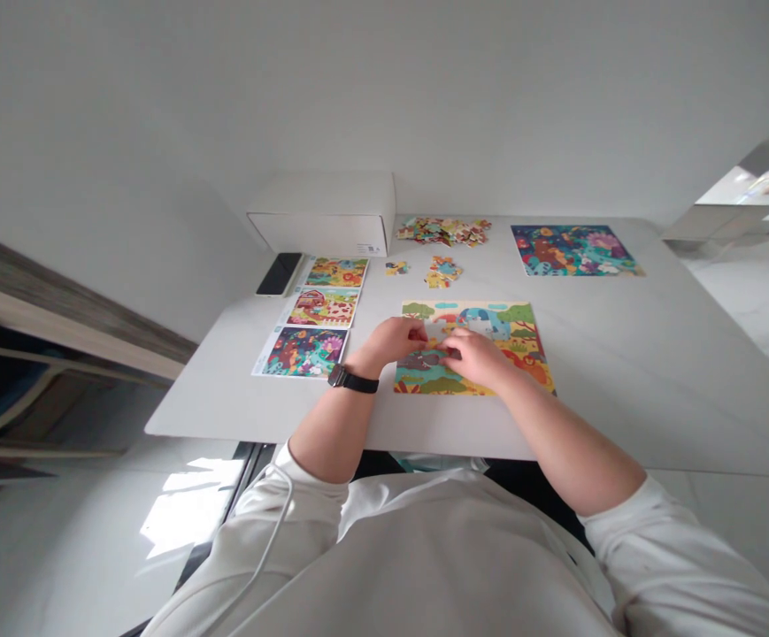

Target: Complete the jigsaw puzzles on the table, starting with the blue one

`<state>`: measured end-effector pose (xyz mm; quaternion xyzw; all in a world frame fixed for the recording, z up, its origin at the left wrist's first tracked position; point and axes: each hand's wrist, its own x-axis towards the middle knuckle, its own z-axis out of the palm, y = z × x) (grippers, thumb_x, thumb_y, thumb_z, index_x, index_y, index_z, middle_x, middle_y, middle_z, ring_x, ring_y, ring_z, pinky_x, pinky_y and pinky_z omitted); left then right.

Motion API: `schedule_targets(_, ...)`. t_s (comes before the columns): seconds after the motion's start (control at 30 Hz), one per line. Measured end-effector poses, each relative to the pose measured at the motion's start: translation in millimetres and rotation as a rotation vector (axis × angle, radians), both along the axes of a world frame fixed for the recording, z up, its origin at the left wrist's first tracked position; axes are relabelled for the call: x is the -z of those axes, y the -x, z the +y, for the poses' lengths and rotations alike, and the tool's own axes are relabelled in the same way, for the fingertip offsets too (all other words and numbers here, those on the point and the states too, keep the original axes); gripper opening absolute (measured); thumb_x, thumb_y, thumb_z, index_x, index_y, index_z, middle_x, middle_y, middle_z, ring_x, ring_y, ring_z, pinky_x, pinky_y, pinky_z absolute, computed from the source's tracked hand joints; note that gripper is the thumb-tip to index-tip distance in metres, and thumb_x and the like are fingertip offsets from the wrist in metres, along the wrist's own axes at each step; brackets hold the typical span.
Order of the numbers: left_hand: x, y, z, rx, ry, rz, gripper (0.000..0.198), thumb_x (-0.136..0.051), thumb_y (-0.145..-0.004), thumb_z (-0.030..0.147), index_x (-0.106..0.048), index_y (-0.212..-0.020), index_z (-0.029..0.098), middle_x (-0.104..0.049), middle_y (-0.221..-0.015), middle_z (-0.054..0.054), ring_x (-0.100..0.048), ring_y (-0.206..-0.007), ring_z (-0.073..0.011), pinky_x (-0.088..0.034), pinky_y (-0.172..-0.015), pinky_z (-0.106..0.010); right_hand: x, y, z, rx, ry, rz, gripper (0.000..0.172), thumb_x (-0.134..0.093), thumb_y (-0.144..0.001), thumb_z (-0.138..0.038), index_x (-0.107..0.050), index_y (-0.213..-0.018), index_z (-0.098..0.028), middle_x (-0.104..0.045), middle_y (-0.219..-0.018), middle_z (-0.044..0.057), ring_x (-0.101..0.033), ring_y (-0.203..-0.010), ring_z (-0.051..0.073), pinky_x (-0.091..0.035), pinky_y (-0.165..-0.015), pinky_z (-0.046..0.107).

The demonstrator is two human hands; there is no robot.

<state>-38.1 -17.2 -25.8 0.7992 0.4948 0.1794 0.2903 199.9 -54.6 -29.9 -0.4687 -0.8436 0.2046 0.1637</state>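
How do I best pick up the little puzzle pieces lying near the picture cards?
Try pinching one at a time from straight above, with your fingers on its edges. The little puzzle pieces lie flat on the white table, so their thin edges are probably the easiest part to catch. Coming from the side might just push them along.

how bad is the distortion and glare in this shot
In the head view, wide-angle distortion skews the table and bends the room's edges; sunlight glares off the floor at lower left; the puzzle stays fairly clear, though its small details look soft.
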Motion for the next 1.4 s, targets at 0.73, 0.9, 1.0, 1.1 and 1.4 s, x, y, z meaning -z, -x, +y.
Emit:
schedule_targets(0.73,-7.4,0,-2,0.024,0.026,0.140,0.029,-0.081,-0.076,0.039,-0.075,-0.098,0.021,-0.075,-0.085,-0.002,-0.062,-0.071,-0.0183,-0.039,-0.063,-0.029,-3.0,-8,2,-0.062,0.051,-0.069,0.038,-0.087,-0.089,-0.034,-0.082,-0.126,-0.027,-0.069,-0.106,0.007,-0.067,-0.096,0.023,-0.049,-0.085,0.032)
schedule_targets(0.9,-1.1,-3,3,-0.014,-0.004,0.145,0.017,-0.072,-0.085,0.034,-0.079,-0.095,0.022,-0.077,-0.083,-0.003,-0.065,-0.071,-0.0190,-0.040,-0.065,-0.029,-8.6,-6,1,-0.046,0.060,-0.086,0.038,-0.088,-0.087,-0.034,-0.083,-0.123,-0.025,-0.070,-0.109,0.009,-0.069,-0.098,0.024,-0.051,-0.086,0.033)
schedule_targets(1.0,-1.2,-3,4,-0.048,-0.017,0.145,0.015,-0.071,-0.085,0.032,-0.081,-0.091,0.023,-0.078,-0.085,-0.004,-0.066,-0.073,-0.0194,-0.040,-0.065,-0.029,-9.2,-6,2,-0.055,0.040,-0.071,0.038,-0.090,-0.086,-0.035,-0.083,-0.122,-0.025,-0.072,-0.109,0.008,-0.070,-0.098,0.024,-0.052,-0.087,0.033)
schedule_targets(1.1,-2.1,-5,4,-0.086,-0.038,0.147,0.015,-0.071,-0.087,0.035,-0.080,-0.086,0.023,-0.078,-0.083,-0.004,-0.064,-0.070,-0.0192,-0.037,-0.064,-0.029,-8.4,-7,2,-0.082,0.006,-0.044,0.034,-0.086,-0.089,-0.037,-0.083,-0.121,-0.026,-0.073,-0.105,0.008,-0.070,-0.096,0.023,-0.053,-0.087,0.033)
schedule_targets(1.4,-6.7,-8,5,-0.402,-0.127,-0.123,0.053,-0.043,-0.104,0.052,-0.058,-0.064,0.020,-0.055,-0.060,-0.002,-0.044,-0.059,-0.0158,-0.026,-0.060,-0.031,-12.4,-15,9,-0.050,-0.070,0.204,0.023,-0.066,-0.104,-0.036,-0.081,-0.120,-0.026,-0.077,-0.105,0.007,-0.071,-0.092,0.020,-0.055,-0.085,0.034)
